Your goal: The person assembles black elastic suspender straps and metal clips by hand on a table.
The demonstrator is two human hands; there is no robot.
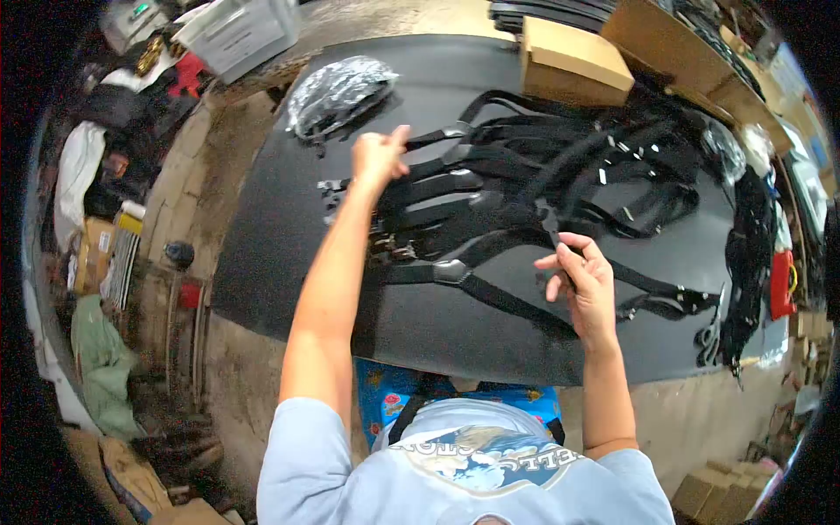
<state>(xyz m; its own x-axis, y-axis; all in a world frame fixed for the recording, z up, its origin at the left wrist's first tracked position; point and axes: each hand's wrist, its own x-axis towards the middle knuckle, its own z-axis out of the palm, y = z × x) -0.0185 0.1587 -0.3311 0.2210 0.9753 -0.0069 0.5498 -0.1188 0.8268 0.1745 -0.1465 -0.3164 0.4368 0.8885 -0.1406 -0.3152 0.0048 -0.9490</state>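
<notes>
Several black elastic suspenders (516,188) lie spread over the dark tabletop, with leather-like joining patches and metal clips. My left hand (378,162) is closed at the far left end of one black strap (424,140), beside the clips (331,185); its fingers partly hide what they grip. My right hand (579,276) pinches a dark strap end (549,222) between thumb and forefinger, above the suspenders, its other fingers loosely curled. Below my left hand, more metal clips (394,249) gather in a blurred cluster.
A clear plastic bag (341,92) rests at the table's far left. Cardboard boxes (576,66) stand along the back. Scissors (710,332) lie near the right edge, beside a bundle of black straps (748,254). A grey bin (241,39) is beyond the table.
</notes>
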